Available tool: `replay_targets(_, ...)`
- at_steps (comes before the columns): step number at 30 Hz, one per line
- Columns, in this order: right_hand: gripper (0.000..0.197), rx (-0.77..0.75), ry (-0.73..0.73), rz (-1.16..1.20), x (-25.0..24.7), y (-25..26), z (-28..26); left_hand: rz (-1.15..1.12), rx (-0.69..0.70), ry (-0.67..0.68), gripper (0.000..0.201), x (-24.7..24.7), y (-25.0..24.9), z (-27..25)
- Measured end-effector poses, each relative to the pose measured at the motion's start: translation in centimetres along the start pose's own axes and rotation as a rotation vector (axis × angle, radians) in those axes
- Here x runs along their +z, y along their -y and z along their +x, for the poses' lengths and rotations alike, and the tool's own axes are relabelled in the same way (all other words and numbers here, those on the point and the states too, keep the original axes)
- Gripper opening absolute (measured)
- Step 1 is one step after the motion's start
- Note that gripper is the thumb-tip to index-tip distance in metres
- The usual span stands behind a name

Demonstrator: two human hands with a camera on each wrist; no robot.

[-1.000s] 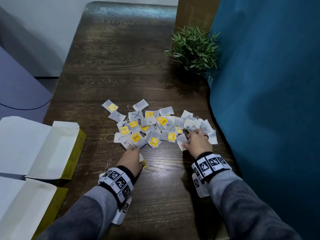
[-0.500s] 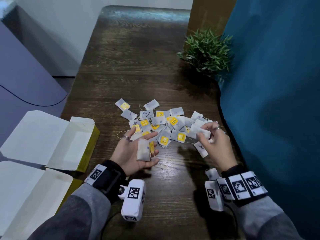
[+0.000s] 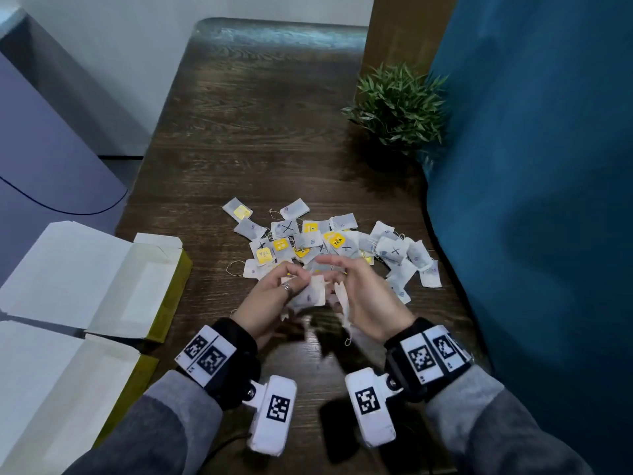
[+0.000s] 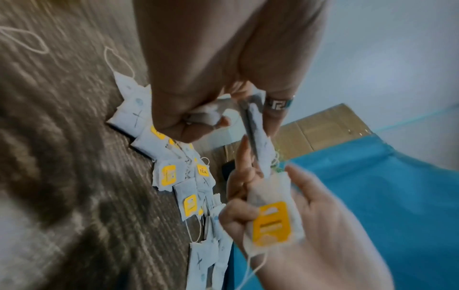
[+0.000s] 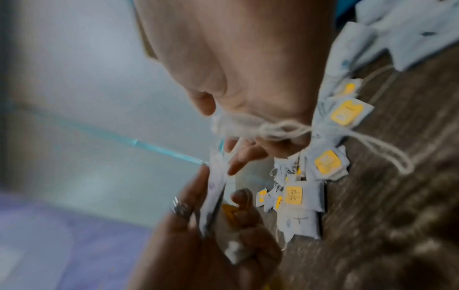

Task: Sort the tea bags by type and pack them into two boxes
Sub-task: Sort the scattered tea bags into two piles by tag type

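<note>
Just above the near edge of the heap, the two hands are meeting over the table (image 3: 260, 138). The left hand (image 3: 270, 299) is curling its fingers around a small stack of tea bags (image 3: 313, 293), pinching them upright between thumb and fingers. The right hand (image 3: 363, 299) is gripping another tea bag (image 4: 272, 215), one with a yellow tag, between thumb and curled fingers, its forefinger reaching out toward the left hand's stack.

The rest of the loose tea bags (image 3: 329, 245) are lying just beyond both sets of fingertips, overlapping, some showing yellow tags and some marked with a pen cross. A few are trailing off past the right hand. The two boxes (image 3: 144, 286) are sitting open well to the left of the left hand, lids folded back, and no bags are showing inside them.

These bags are likely handling as very light, soft and limp paper pouches that are crushing or tearing easily. Their thin strings are looping loosely among them and are probably snagging neighbours when one is lifted. Pinching each flat across its body, rather than by the string, seems the surer hold, and a gentle squeeze should be keeping a stack from fanning out.

The table is a dark wood-grain surface. A small potted plant (image 3: 397, 108) is standing far ahead of the right hand, a blue curtain (image 3: 534, 200) is hanging close beside it, and a pale wall is running beyond the left.
</note>
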State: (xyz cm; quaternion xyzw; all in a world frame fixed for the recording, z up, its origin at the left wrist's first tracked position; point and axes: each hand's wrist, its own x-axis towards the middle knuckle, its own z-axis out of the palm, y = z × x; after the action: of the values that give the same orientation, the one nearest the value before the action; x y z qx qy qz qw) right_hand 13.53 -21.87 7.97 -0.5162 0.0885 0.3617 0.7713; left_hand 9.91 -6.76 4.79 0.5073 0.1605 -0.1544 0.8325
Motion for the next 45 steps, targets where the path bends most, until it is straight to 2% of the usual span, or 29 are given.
replay_targets(2, 0.029, 0.013, -0.034, 0.177, -1.0, 0.0, 0.1, -0.071, 0.008, -0.015, 0.009, -0.6, -0.1, 0.1)
replay_targets(4, 0.039, 0.024, -0.104, 0.215, -1.6, 0.0, 0.2, -0.136, -0.023, -0.026, 0.014, -1.6, 0.0, 0.2)
replay_targets(5, 0.045, 0.025, -0.126, 0.214, -1.7, 0.1, 0.2, -0.165, -0.053, -0.022, 0.021, -2.1, 0.1, 0.3)
replay_targets(9, 0.043, -0.020, -0.134, 0.191, -2.2, 0.4, -0.3, -0.329, -0.136, 0.001, 0.063, -2.6, 0.3, 0.3)
replay_targets(13, 0.036, -0.098, -0.088, 0.229, -2.7, 0.5, -0.8, -0.401, -0.170, -0.015, 0.076, -2.1, -0.3, 0.2)
replay_targets(16, 0.028, -0.141, -0.081, 0.141, -2.4, 0.7, -1.2, -0.394, -0.163, 0.021, 0.089, -1.6, -0.2, 0.2)
replay_targets(17, 0.025, -0.161, -0.068, 0.093, -2.1, 0.7, -1.2, -0.400, -0.144, 0.013, 0.084, -1.0, -0.3, 0.1)
replay_targets(20, 0.022, -0.209, -0.032, -0.036, -1.0, 0.1, -1.1, -0.283, -0.067, -0.117, 0.024, 0.2, -0.1, 0.4)
replay_targets(22, 0.029, -0.234, -0.055, -0.172, -0.3, -0.5, -0.6, -0.179, -0.012, -0.146, 0.018, 0.7, -0.2, 0.5)
replay_targets(25, 0.035, -0.258, -0.097, -0.379, 0.6, -0.8, 0.3, -0.112, 0.020, -0.098, 0.024, 1.0, -0.2, 0.4)
replay_targets(29, 0.027, -0.298, -0.132, -0.376, 1.1, -0.4, 1.1, -0.066, 0.003, 0.051, 0.057, 0.4, -0.3, 0.1)
replay_targets(31, 0.024, -0.335, -0.140, -0.400, 1.3, -0.1, 1.4, -0.087, -0.064, 0.046, 0.059, 0.1, -0.3, -0.1)
replay_targets(34, 0.006, -0.398, -0.145, -0.372, 1.4, -0.1, 1.5, -0.066, 0.015, 0.060, 0.060, -0.5, -0.4, -0.2)
replay_targets(36, 0.010, -0.448, -0.166, -0.382, 1.3, -0.5, 1.4, -0.269, -0.028, 0.071, 0.060, -0.9, -1.1, -0.2)
replay_targets(37, 0.017, -0.472, -0.152, -0.425, 1.2, -1.0, 1.3, -0.373, -0.089, 0.052, 0.067, -1.2, -1.3, -0.1)
replay_targets(39, 0.031, -0.507, -0.089, -0.621, 1.2, -2.2, 1.3, -0.499, -0.155, 0.104, 0.080, -1.4, -1.8, 0.0)
replay_targets(42, 0.046, -0.558, -0.012, -0.945, 1.6, -4.2, 1.7, -0.571, -0.186, 0.145, 0.073, -1.2, -2.3, 0.0)
replay_targets(45, 0.033, -0.620, -0.096, -1.039, 2.1, -4.9, 2.2, -0.536, -0.203, 0.143, 0.088, -1.2, -2.3, -0.1)
